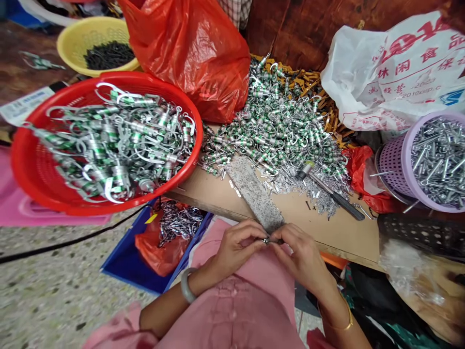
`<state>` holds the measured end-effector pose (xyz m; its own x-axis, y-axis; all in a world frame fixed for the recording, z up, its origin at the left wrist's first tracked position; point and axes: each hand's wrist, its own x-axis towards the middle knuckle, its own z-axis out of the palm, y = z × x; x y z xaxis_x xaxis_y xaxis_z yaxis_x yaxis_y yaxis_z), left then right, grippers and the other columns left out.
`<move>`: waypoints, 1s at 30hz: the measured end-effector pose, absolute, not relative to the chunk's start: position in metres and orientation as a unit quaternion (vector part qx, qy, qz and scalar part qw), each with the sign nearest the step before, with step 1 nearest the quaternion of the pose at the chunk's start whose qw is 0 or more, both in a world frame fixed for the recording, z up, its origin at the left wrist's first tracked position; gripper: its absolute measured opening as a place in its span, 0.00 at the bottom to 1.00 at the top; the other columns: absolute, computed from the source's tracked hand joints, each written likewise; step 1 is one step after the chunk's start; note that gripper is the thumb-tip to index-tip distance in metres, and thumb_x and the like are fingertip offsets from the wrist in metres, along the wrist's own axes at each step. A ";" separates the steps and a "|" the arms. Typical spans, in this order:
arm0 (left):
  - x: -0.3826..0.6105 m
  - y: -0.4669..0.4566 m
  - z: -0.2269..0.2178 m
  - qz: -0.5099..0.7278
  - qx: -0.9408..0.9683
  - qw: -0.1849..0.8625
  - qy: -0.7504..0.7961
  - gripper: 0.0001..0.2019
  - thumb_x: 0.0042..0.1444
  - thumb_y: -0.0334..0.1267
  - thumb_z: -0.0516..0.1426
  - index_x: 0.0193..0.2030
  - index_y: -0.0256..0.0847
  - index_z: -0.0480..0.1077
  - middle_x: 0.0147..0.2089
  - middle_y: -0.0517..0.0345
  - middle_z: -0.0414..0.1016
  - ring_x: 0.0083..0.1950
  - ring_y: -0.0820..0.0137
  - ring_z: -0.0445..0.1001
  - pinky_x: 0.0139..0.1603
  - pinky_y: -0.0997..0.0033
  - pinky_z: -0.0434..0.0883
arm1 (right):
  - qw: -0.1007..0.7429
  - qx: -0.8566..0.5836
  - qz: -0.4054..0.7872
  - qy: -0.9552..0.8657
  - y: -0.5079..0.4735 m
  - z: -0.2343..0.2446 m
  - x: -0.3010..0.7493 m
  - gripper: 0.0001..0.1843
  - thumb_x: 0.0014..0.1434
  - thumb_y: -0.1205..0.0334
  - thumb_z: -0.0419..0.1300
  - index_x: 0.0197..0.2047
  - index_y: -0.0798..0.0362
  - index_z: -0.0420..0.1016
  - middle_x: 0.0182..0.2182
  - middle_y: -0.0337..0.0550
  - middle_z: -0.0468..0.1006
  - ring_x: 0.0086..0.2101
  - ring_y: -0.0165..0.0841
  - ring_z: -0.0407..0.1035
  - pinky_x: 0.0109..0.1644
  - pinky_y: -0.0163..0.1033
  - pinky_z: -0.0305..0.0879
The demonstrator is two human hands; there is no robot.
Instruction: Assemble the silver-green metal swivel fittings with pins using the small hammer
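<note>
2 hands (238, 246) (302, 251) pinch 1 small metal part (266, 240) near 1 speckled slab (254, 191).

A dark reddish-brown wooden panel (290, 34) with a mottled, worn surface stands behind the tan-topped workbench (345, 233), whose front edge shows bare along the board. On the left, a second, dark brown tabletop (18, 85) stretches toward the corner, above a pale speckled floor (47, 281) crossed by a black cable (90, 233). The light is soft and fairly even.
</note>
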<state>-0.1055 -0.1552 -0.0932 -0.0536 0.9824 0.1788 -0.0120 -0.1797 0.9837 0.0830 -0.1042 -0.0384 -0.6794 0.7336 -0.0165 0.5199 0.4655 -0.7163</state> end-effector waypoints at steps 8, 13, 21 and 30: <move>-0.100 -0.164 -0.094 0.566 0.504 0.440 0.481 0.04 0.59 0.30 0.65 0.38 0.42 0.81 0.38 0.52 0.82 0.40 0.67 0.80 0.41 0.70 0.76 | 0.117 -0.350 0.308 -0.877 -0.107 -0.037 0.084 0.04 0.70 0.64 0.55 0.42 0.50 0.70 0.34 0.43 0.76 0.36 0.37 0.71 0.40 0.41 0.66; -0.101 -0.164 -0.097 0.584 0.446 0.474 0.486 0.01 0.58 0.33 0.65 0.35 0.42 0.81 0.36 0.54 0.82 0.39 0.67 0.80 0.41 0.69 0.76 | 0.147 -0.366 0.347 -0.851 -0.112 -0.040 0.083 0.04 0.70 0.62 0.57 0.47 0.50 0.71 0.37 0.44 0.77 0.39 0.36 0.73 0.42 0.40 0.69; -0.113 -0.155 -0.086 0.505 0.566 0.415 0.502 0.04 0.59 0.30 0.62 0.35 0.41 0.79 0.37 0.52 0.83 0.43 0.63 0.79 0.47 0.63 0.73 | 0.202 -0.399 0.343 -0.826 -0.118 -0.051 0.086 0.07 0.70 0.64 0.57 0.49 0.48 0.74 0.40 0.46 0.78 0.42 0.37 0.74 0.47 0.41 0.72; -0.105 -0.155 -0.093 0.413 0.324 0.705 0.477 0.05 0.51 0.35 0.66 0.29 0.36 0.75 0.28 0.57 0.79 0.29 0.71 0.75 0.31 0.74 0.69 | 0.134 -0.476 0.476 -0.727 -0.122 -0.055 0.096 0.09 0.66 0.55 0.61 0.38 0.51 0.80 0.30 0.41 0.78 0.30 0.31 0.71 0.33 0.34 0.66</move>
<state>-0.1046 -0.1549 -0.0930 0.2025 0.8914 -0.4055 -0.2733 0.4490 0.8507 0.0960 -0.1224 -0.0546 -0.5115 0.8194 -0.2587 0.5653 0.0941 -0.8195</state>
